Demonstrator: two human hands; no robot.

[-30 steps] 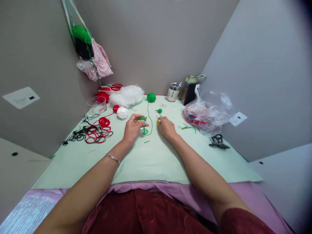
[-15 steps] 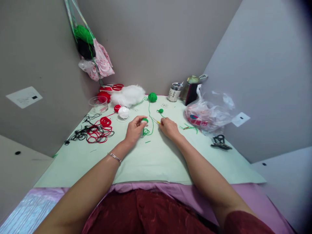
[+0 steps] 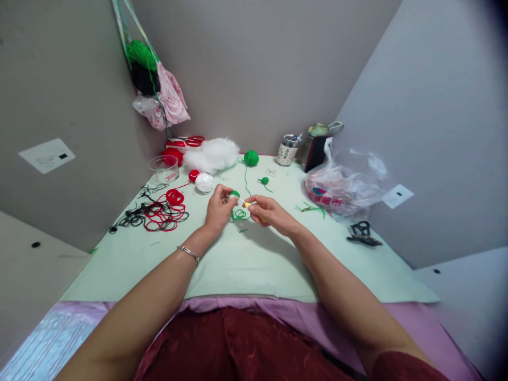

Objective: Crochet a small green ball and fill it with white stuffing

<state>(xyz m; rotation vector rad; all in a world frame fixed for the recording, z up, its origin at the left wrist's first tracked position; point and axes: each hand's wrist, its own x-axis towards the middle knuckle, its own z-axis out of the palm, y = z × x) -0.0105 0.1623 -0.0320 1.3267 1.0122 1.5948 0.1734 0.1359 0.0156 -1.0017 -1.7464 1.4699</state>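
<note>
My left hand (image 3: 219,207) is closed in a pinch round a small green crocheted piece (image 3: 235,194). My right hand (image 3: 266,211) is closed on a yellow-handled crochet hook (image 3: 248,204), whose metal tip points left at the green piece. A green strand (image 3: 246,182) runs from the piece back to a green yarn ball (image 3: 251,157), with a small loop of it lying on the pale green mat (image 3: 246,259) under my hands. Another small green crocheted bit (image 3: 264,181) lies just beyond my right hand.
Tangled red and black yarn (image 3: 156,211) lies at the left, with a white ball (image 3: 204,181), white stuffing (image 3: 212,154), red scissors (image 3: 190,141) and a clear cup (image 3: 163,168) behind. A tin (image 3: 288,150), a plastic bag (image 3: 341,185) and a black clip (image 3: 362,233) sit at the right. Bags hang on the wall (image 3: 156,95).
My right hand picked the hook up off the mat and moved left to meet my left hand; the hook's tip now points at the green piece. My left hand stayed in place.
</note>
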